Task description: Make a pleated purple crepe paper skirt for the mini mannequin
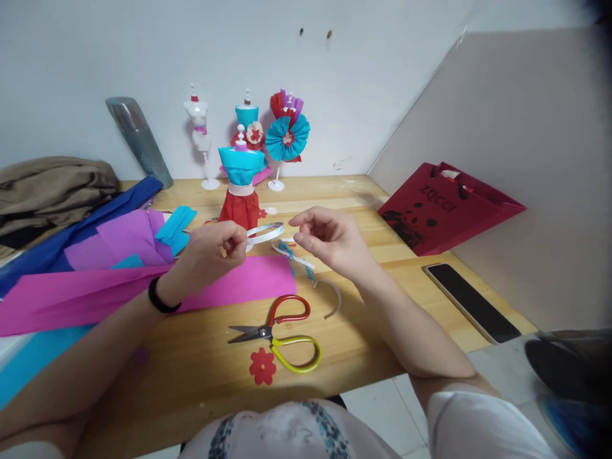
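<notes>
My left hand (215,248), with a black band at the wrist, pinches one end of a looped white strip (266,233). Just right of the loop, my right hand (325,239) is apart from it, thumb and fingers spread with nothing between them. Behind the loop stands a small mannequin (241,169) in a blue top, pale waistband and red skirt. Red-and-yellow-handled scissors (265,332) lie half open below my hands, beside a red paper flower (262,366). Pink paper (258,279) lies under my left wrist.
Three more mannequins, one bare white (198,121), stand by the wall. Purple paper (131,236) and brown cloth (57,185) lie left, near a leaning bottle (138,140). A red bag (444,207) and a phone (471,303) are right. Strip scraps (303,260) lie between.
</notes>
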The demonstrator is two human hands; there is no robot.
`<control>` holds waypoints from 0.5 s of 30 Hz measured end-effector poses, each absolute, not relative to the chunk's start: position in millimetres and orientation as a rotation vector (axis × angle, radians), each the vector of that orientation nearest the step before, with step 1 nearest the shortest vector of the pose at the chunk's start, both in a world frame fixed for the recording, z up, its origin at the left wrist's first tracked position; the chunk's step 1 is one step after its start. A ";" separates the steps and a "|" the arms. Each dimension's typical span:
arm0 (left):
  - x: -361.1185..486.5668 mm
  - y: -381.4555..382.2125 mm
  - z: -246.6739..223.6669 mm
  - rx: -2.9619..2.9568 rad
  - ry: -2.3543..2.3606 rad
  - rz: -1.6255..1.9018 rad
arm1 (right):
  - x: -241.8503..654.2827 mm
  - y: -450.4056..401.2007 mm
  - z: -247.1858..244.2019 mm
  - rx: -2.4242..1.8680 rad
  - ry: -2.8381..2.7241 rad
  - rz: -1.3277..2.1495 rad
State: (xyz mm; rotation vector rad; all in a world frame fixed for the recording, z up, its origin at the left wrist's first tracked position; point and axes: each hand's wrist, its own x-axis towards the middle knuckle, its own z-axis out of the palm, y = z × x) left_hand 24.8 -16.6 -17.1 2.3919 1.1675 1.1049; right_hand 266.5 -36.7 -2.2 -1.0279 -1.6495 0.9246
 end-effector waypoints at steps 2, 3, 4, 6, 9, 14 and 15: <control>24.5 -18.3 -16.1 2.456 1.120 1.123 | 264.3 -32.3 -2.9 -0.993 -1.603 1.005; 24.5 -19.3 -15.7 2.478 1.110 1.123 | 263.4 -30.1 -3.4 -0.990 -1.597 1.033; 24.4 -20.3 -15.4 2.495 1.104 1.114 | 262.8 -28.1 -3.9 -0.991 -1.597 1.055; 24.2 -21.8 -15.3 2.532 1.099 1.092 | 262.0 -25.3 -5.7 -0.987 -1.606 1.067; 23.8 -23.1 -15.7 2.633 1.043 1.107 | 260.8 -26.1 -8.6 -1.006 -1.630 0.950; 23.6 -24.2 -15.7 2.797 0.928 1.198 | 258.6 -36.3 -10.2 -1.075 -1.845 0.452; 23.5 -24.3 -15.5 2.833 0.887 1.226 | 258.5 -37.9 -10.3 -1.063 -1.885 0.365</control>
